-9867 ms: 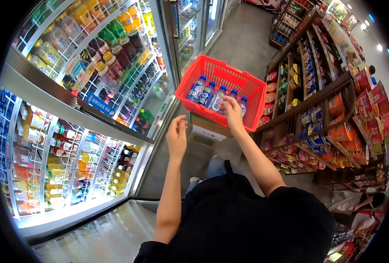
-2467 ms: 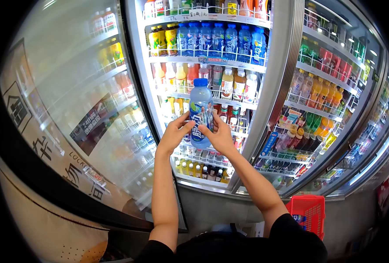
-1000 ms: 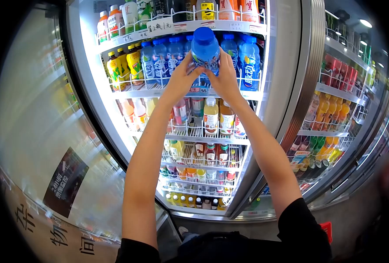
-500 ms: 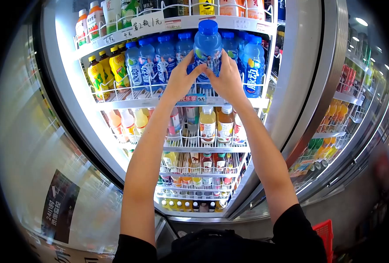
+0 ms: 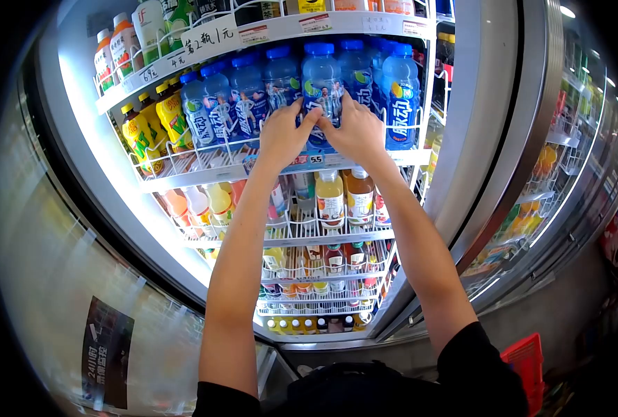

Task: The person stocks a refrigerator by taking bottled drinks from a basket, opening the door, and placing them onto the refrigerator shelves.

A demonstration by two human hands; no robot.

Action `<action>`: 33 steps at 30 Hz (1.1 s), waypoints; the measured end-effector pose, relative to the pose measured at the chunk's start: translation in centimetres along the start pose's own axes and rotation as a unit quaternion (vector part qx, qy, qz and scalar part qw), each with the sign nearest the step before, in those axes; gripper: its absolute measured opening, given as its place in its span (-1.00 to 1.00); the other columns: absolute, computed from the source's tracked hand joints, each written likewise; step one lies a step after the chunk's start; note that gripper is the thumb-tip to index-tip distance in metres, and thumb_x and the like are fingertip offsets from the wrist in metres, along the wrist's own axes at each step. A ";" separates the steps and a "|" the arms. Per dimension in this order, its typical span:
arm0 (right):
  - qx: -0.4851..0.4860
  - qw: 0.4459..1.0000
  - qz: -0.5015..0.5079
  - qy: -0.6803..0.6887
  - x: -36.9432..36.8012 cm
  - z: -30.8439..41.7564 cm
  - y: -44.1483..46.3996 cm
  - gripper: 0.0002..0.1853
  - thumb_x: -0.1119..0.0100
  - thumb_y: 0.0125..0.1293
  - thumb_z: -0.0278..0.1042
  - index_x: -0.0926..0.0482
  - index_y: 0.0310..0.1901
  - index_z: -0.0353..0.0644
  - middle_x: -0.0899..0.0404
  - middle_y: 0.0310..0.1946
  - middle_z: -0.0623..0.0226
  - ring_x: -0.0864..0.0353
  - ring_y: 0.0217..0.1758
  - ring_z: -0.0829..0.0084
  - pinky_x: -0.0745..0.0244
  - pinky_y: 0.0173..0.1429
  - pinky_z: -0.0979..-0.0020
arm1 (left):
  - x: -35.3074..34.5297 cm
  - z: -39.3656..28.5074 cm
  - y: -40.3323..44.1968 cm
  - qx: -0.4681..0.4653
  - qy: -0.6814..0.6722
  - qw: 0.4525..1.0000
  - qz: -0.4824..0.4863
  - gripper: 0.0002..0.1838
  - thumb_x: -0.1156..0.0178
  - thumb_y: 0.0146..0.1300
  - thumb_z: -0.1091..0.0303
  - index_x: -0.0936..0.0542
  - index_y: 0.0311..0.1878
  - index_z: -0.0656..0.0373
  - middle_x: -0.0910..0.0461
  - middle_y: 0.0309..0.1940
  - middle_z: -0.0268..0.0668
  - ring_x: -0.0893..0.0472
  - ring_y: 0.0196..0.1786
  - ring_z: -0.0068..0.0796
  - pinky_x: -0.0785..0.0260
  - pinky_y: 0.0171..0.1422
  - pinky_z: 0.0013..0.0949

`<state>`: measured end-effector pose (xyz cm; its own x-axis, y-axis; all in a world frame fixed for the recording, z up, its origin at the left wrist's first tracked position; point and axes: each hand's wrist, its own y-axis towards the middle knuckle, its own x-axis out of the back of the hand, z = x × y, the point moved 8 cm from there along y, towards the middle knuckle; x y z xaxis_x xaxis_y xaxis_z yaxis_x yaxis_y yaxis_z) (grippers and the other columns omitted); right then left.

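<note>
A blue drink bottle (image 5: 321,73) with a blue cap stands upright in the front row of the upper shelf. My left hand (image 5: 285,135) holds its lower left side and my right hand (image 5: 356,131) its lower right side. Both thumbs meet in front of the bottle, and the fingertips reach round its sides. The hands hide much of its lower label. Matching blue bottles flank it, one (image 5: 281,78) close by on the left and another (image 5: 400,97) at the right end. A white wire rail (image 5: 247,142) runs along the shelf front.
Yellow bottles (image 5: 138,135) stand at the shelf's left end. Above is another shelf edge (image 5: 253,31) with price tags; below, tea bottles (image 5: 330,198) and several lower shelves. The open glass door (image 5: 51,243) is at left. A red basket (image 5: 528,368) sits at lower right.
Both hands have lowered the bottle and moved it back, from raised in front of the row to level with its neighbours. The view has also shifted slightly.
</note>
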<state>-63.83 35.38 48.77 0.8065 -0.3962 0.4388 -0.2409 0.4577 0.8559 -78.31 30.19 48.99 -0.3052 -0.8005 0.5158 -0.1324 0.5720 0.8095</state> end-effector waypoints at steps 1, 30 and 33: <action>-0.004 1.000 0.001 -0.001 -0.1 -0.2 -0.2 -0.19 -0.24 0.21 0.06 -0.39 0.25 -0.59 -0.62 -0.06 -0.15 -0.61 0.08 -0.08 -0.57 0.08 0.08 | -0.2 -0.3 -0.1 0.000 -0.001 1.000 0.004 -0.30 -0.05 0.38 -0.23 -0.59 0.23 0.25 -0.66 0.00 -0.03 -0.59 0.11 -0.02 -0.35 0.30 -0.07; -0.097 0.911 0.072 0.394 14.7 -0.9 -31.3 -0.47 -0.08 0.39 -0.56 -0.36 0.39 -0.27 -0.57 0.07 0.01 -0.68 0.06 0.26 -0.60 0.10 0.35 | -3.0 -12.3 -33.3 0.235 -0.361 0.902 -0.025 -0.52 0.12 0.61 0.19 -0.34 0.44 0.27 -0.57 0.15 -0.14 -0.56 0.11 -0.40 -0.37 0.27 -0.34; -0.153 0.920 0.063 0.355 17.8 -2.7 -35.5 -0.56 -0.09 0.39 -0.58 -0.46 0.30 -0.33 -0.62 -0.01 0.11 -0.70 -0.01 0.38 -0.59 0.10 0.41 | -5.3 -13.8 -37.7 0.262 -0.398 0.879 -0.018 -0.59 0.04 0.56 0.30 -0.44 0.38 0.24 -0.62 0.06 -0.16 -0.59 0.04 -0.46 -0.41 0.19 -0.39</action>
<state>-39.48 14.21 25.42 0.9584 0.2445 0.1474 -0.2805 0.7099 0.6461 -58.73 10.40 19.58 -0.8273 -0.5606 -0.0357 -0.5082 0.7198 0.4728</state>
